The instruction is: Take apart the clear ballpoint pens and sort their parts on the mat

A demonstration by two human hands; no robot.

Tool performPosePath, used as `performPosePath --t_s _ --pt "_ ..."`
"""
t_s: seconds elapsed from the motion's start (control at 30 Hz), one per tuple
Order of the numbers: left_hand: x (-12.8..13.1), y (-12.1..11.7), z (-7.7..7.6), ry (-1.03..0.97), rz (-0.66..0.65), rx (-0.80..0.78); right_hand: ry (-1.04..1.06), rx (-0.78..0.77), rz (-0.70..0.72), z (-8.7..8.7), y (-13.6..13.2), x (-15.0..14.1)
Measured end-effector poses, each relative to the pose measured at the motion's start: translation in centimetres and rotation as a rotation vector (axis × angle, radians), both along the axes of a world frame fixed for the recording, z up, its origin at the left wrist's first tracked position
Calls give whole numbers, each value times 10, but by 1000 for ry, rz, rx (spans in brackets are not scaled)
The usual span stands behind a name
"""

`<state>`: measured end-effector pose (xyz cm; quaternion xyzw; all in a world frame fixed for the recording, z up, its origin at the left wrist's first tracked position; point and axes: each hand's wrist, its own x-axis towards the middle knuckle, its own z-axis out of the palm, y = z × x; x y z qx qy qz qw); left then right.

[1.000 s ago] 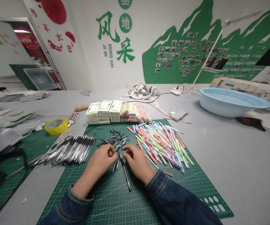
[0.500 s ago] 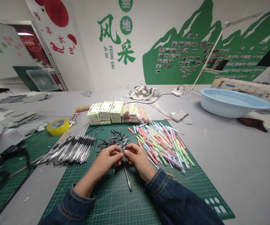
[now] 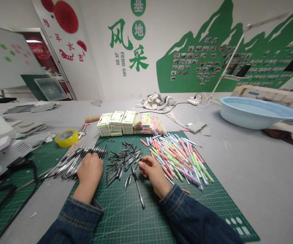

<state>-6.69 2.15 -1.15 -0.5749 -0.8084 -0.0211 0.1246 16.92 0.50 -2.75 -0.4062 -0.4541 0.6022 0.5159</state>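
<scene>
My left hand (image 3: pixel 91 166) is on the near right part of a pile of clear pens with black grips (image 3: pixel 71 162). Its fingers curl down, and the fingertips are hidden behind the hand. My right hand (image 3: pixel 153 171) is pinched, thumb against forefinger, around a small black pen cap (image 3: pixel 140 159). Between the hands one pen (image 3: pixel 138 189) lies uncovered on the green cutting mat (image 3: pixel 121 220). Loose black caps and short clear pen parts (image 3: pixel 123 157) are scattered just beyond it. Colourful pen pieces (image 3: pixel 177 157) in red, green, blue and purple heap up to the right of my right hand.
Small boxes (image 3: pixel 117 122) stand stacked at the mat's far edge. Yellow tape (image 3: pixel 66 138) lies at the left, near a white machine (image 3: pixel 14 152) with a dark cable. A light blue basin (image 3: pixel 255 113) is at the right. Grey cloth (image 3: pixel 156 101) is bunched near the wall.
My left hand has parted from my right hand and moved left onto the clear pens. My right hand stays nearly in place. The pen between them now shows its full length.
</scene>
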Motion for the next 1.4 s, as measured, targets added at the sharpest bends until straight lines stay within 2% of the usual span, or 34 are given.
performPosePath --t_s 0.23,0.43,0.6,0.67,0.77,0.87,0.93,1.0,1.07,1.27,1.4 --pt "2 2 -3 -12 59 6 13 8 -20 0 0 1" --pt "9 2 -4 -42 50 6 29 9 -43 -1 1 2" --pt "8 0 3 -114 32 65 71 -5 -55 2 0 3" --pt "12 -1 8 -260 -35 125 139 -31 -61 4 0 4" --pt "28 -5 14 -707 -306 100 276 -87 -73 6 2 8" --pt "52 -14 16 -1186 -550 -139 371 -120 -113 8 6 13" --pt "65 -20 17 -1376 -586 -323 400 -129 -138 8 8 17" --pt "73 -25 17 -1458 -590 -440 425 -132 -141 8 9 19" --pt "77 -28 18 -1479 -596 -483 447 -133 -128 7 10 19" --pt "78 -28 18 -1466 -577 -479 433 -142 -105 7 8 18" --pt "78 -27 16 -1470 -574 -476 336 -76 -106 10 6 16"
